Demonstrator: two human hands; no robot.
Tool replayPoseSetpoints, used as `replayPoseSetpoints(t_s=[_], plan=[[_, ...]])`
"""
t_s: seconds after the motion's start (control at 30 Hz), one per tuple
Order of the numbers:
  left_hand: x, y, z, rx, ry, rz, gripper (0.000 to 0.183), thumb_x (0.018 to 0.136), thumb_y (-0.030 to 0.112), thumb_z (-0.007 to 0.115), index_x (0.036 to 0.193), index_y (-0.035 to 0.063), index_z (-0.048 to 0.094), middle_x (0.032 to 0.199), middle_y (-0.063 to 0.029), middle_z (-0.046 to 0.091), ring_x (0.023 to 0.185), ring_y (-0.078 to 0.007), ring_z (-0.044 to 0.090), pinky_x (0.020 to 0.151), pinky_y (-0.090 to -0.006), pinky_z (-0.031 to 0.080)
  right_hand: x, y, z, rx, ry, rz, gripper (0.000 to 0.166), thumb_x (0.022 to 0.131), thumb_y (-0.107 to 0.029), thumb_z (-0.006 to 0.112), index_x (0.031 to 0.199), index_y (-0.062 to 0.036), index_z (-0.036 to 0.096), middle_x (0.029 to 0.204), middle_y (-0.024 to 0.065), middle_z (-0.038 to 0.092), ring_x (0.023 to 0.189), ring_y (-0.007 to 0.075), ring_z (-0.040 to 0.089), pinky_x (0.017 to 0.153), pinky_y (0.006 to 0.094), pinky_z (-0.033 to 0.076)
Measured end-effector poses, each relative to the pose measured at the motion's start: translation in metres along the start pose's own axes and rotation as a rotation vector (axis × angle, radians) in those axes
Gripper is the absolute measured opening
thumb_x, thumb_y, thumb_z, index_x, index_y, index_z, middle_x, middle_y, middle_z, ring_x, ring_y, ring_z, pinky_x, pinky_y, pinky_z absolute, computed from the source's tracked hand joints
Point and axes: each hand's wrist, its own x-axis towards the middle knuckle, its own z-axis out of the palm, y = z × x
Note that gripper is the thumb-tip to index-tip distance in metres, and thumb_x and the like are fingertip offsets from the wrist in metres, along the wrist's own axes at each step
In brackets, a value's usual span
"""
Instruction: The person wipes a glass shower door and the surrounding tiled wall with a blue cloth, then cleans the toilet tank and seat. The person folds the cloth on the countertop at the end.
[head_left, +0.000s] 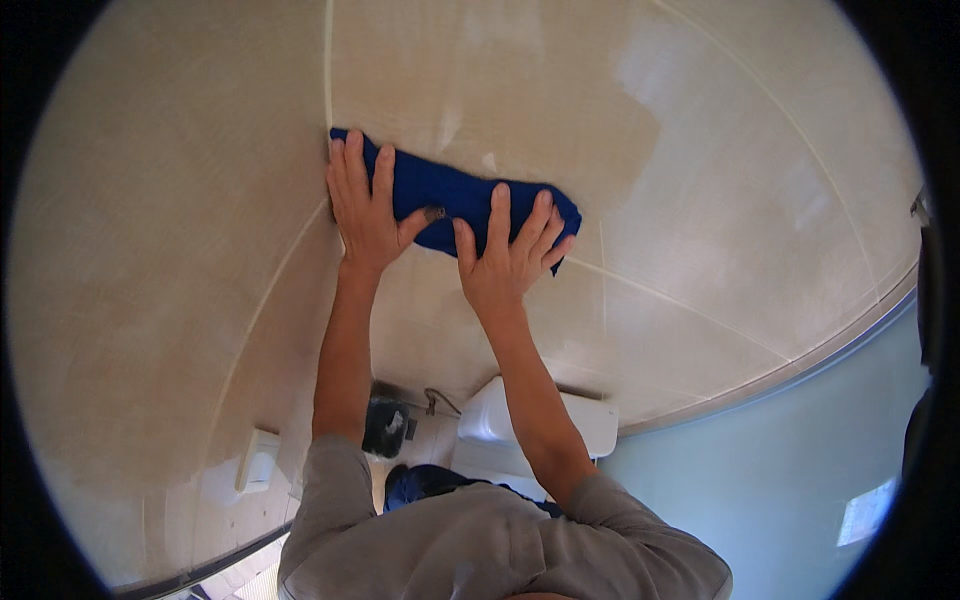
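A folded dark blue cloth (435, 184) lies flat against a beige tiled wall (510, 97), its left end at the corner with the side wall. My left hand (367, 232) presses on the cloth's left part, fingers pointing up along the corner. A dark grey covering is on the left thumb's tip, over the cloth. With fingers spread and slightly bent, my right hand (502, 270) holds the cloth's right part to the wall. The two thumbs come close to each other. The wall around the cloth has uneven dull and shiny patches.
Below my arms stands a white toilet (585, 420), partly hidden by my right forearm. A dark bin (386, 427) and a thin hose (439, 397) are beside it. A white box (260, 461) is mounted on the left wall. A pale blue smooth surface (712, 487) spans the lower right.
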Motion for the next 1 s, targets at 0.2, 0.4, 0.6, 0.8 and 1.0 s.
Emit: replayPoseSetpoints(t_s=[0.2, 0.4, 0.6, 0.8, 1.0], plan=[[0.008, 0.006, -0.01, 0.005, -0.011, -0.043, 0.102, 0.088, 0.068, 0.067, 0.162, 0.0067, 0.033, 0.166, -0.0303, 0.024, 0.149, -0.0549, 0.027, 0.116, -0.0677, 0.025, 0.02, -0.005, 0.0, -0.02, 0.072, -0.072, 0.056, 0.098, -0.055, 0.062, 0.143, -0.0212, 0.065, 0.155, 0.0227, 0.046, 0.13, 0.0397, 0.05, 0.117, 0.0645, 0.011], [0.03, 0.012, -0.013, -0.007, 0.035, -0.09, 0.102, 0.09, 0.064, 0.068, 0.161, 0.0019, 0.031, 0.167, -0.031, 0.021, 0.151, -0.0554, 0.023, 0.117, -0.0677, 0.023, 0.045, -0.01, -0.01, -0.034, 0.077, -0.124, 0.054, 0.1, -0.053, 0.06, 0.144, -0.0215, 0.064, 0.156, 0.0214, 0.047, 0.131, 0.0394, 0.051, 0.118, 0.0631, 0.01], [0.107, 0.012, -0.016, 0.013, 0.039, -0.016, 0.093, 0.098, 0.062, 0.058, 0.162, 0.0009, 0.029, 0.167, -0.0315, 0.02, 0.152, -0.0545, 0.021, 0.121, -0.0654, 0.018, 0.12, -0.015, -0.032, -0.032, 0.075, -0.137, 0.055, 0.1, -0.049, 0.061, 0.147, -0.0208, 0.06, 0.158, 0.0215, 0.046, 0.14, 0.0391, 0.045, 0.119, 0.0601, 0.013], [0.184, 0.008, -0.019, 0.03, 0.132, 0.084, 0.087, 0.098, 0.062, 0.058, 0.161, 0.0067, 0.034, 0.169, -0.0255, 0.023, 0.154, -0.0476, 0.023, 0.123, -0.0614, 0.019, 0.195, -0.015, -0.042, 0.049, 0.222, -0.249, 0.053, 0.094, -0.04, 0.069, 0.143, -0.0207, 0.062, 0.156, 0.018, 0.048, 0.14, 0.0379, 0.045, 0.112, 0.0605, 0.025], [0.22, 0.009, -0.018, 0.036, 0.149, 0.116, 0.082, 0.1, 0.062, 0.054, 0.162, 0.0109, 0.035, 0.168, -0.0248, 0.024, 0.154, -0.0475, 0.023, 0.123, -0.0611, 0.018, 0.223, -0.016, -0.036, 0.062, 0.257, -0.266, 0.056, 0.093, -0.04, 0.071, 0.146, -0.0235, 0.06, 0.16, 0.0161, 0.043, 0.145, 0.0362, 0.039, 0.111, 0.064, 0.025]])
